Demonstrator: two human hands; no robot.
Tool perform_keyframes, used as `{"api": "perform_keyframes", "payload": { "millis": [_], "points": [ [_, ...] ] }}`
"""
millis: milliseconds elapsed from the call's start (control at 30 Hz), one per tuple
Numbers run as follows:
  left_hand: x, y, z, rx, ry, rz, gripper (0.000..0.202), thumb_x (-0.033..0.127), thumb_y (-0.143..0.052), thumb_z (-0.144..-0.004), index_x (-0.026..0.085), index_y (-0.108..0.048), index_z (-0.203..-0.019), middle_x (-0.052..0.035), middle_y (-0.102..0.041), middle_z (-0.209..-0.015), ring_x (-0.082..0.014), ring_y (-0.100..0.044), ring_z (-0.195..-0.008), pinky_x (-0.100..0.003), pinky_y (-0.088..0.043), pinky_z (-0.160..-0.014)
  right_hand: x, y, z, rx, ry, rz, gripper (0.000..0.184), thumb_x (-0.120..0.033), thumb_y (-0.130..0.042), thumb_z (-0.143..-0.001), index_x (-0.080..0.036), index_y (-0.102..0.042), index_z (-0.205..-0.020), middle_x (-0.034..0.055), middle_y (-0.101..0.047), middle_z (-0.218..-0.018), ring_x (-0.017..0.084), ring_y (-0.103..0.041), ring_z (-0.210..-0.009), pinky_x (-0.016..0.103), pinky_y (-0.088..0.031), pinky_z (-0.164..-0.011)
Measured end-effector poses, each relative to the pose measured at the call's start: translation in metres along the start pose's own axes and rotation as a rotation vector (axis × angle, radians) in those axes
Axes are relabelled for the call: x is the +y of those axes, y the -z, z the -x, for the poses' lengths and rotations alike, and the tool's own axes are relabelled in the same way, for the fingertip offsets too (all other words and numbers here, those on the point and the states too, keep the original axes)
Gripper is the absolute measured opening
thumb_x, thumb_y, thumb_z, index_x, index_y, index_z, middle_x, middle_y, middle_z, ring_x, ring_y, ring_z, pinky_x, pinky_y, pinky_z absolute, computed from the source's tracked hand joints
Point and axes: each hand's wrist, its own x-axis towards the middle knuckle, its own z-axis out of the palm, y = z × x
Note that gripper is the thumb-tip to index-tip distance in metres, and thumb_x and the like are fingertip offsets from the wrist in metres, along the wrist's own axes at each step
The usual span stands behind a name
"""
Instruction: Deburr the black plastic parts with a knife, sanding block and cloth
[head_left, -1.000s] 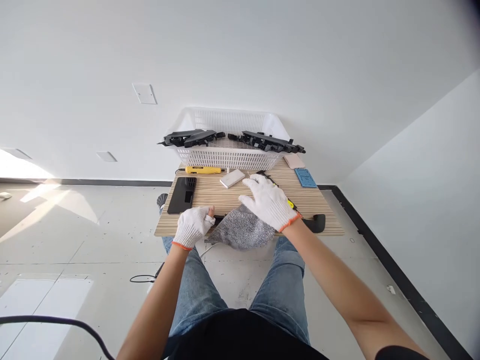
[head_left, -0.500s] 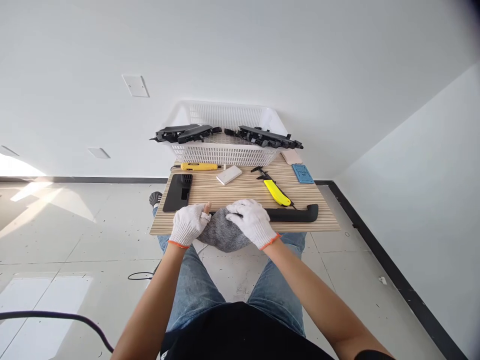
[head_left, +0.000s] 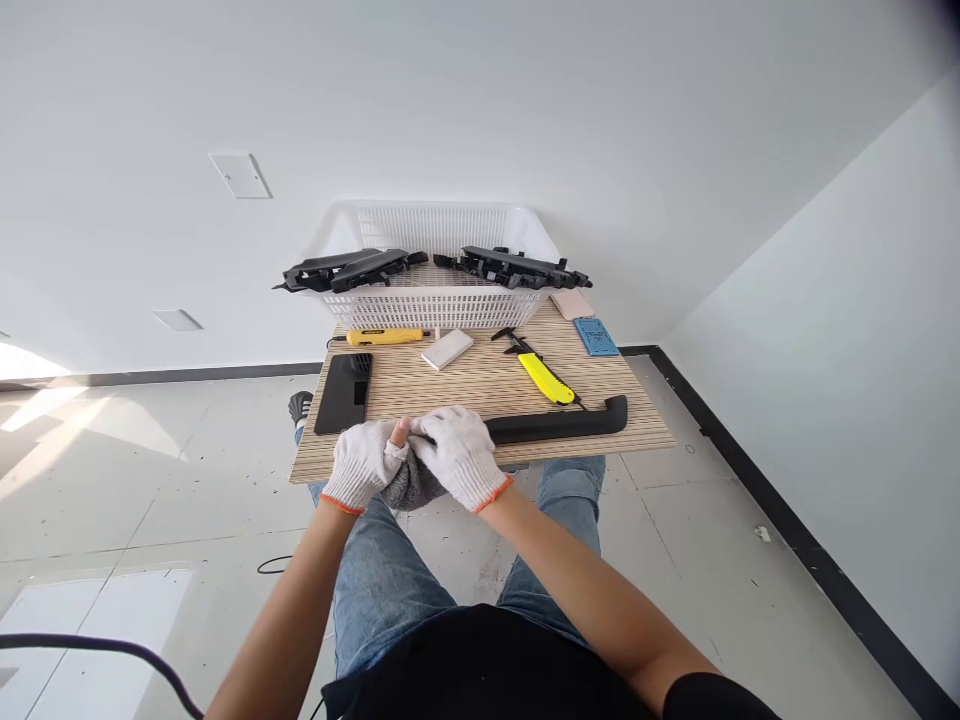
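Observation:
Both my hands wear white knit gloves with orange cuffs. My left hand (head_left: 363,464) is closed at the near edge of the small wooden table (head_left: 480,385), a bare fingertip showing. My right hand (head_left: 457,457) is closed right beside it, touching it. Between and under them is a bunched grey cloth (head_left: 409,485), gripped by both hands. A long black plastic trim part (head_left: 559,424) lies along the table's near edge and runs from under my right hand out to the right.
On the table lie a yellow utility knife (head_left: 545,377), a yellow tool (head_left: 382,337), a white block (head_left: 446,349), a black flat part (head_left: 343,392), a blue pad (head_left: 596,336) and a tan pad (head_left: 572,304). A white basket (head_left: 435,300) at the back carries black parts (head_left: 517,266).
My right hand came back from the middle of the table to the near edge and closed on the grey cloth next to my left hand. The cloth is bunched smaller, uncovering the black trim part.

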Motion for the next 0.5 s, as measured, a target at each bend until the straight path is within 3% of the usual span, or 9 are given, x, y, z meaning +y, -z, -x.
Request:
{"api": "perform_keyframes", "payload": {
  "millis": [133, 367, 433, 500],
  "points": [
    [-0.001, 0.005, 0.003, -0.018, -0.05, -0.005, 0.062, 0.052, -0.024, -0.101, 0.02, -0.051, -0.056, -0.0049, -0.046, -0.051, -0.0174, -0.042, -0.051, -0.031, -0.019, -0.055, 0.044, 0.013, 0.03, 0.122, -0.055, -0.047, 0.021, -0.04, -0.069, -0.095, -0.034, -0.079, -0.113, -0.0005, -0.073, -0.126, 0.024, -0.063, -0.113, 0.043, -0.047, -0.099],
    [-0.006, 0.009, 0.003, -0.024, -0.135, 0.038, 0.063, 0.054, -0.019, -0.099, 0.021, -0.046, -0.053, -0.0045, -0.044, -0.049, -0.0163, -0.036, -0.049, -0.032, -0.02, -0.055, 0.154, 0.051, 0.093, 0.308, -0.082, 0.035, 0.023, -0.045, -0.064, -0.097, -0.033, -0.082, -0.105, 0.0005, -0.076, -0.121, 0.026, -0.066, -0.114, 0.048, -0.052, -0.1],
    [-0.006, 0.009, 0.003, -0.02, -0.144, 0.046, 0.065, 0.057, -0.017, -0.099, 0.021, -0.044, -0.052, -0.0046, -0.044, -0.048, -0.0163, -0.036, -0.048, -0.031, -0.02, -0.054, 0.166, 0.057, 0.098, 0.314, -0.068, 0.058, 0.025, -0.047, -0.062, -0.097, -0.033, -0.082, -0.104, 0.0007, -0.077, -0.118, 0.026, -0.067, -0.111, 0.047, -0.054, -0.097],
    [-0.006, 0.01, 0.004, -0.02, -0.15, 0.047, 0.066, 0.059, -0.016, -0.099, 0.021, -0.043, -0.051, -0.0045, -0.043, -0.047, -0.0161, -0.035, -0.048, -0.031, -0.02, -0.054, 0.161, 0.057, 0.094, 0.302, -0.038, 0.071, 0.025, -0.046, -0.063, -0.098, -0.033, -0.082, -0.105, 0.0005, -0.077, -0.117, 0.026, -0.068, -0.11, 0.046, -0.054, -0.096]
  ]
}}
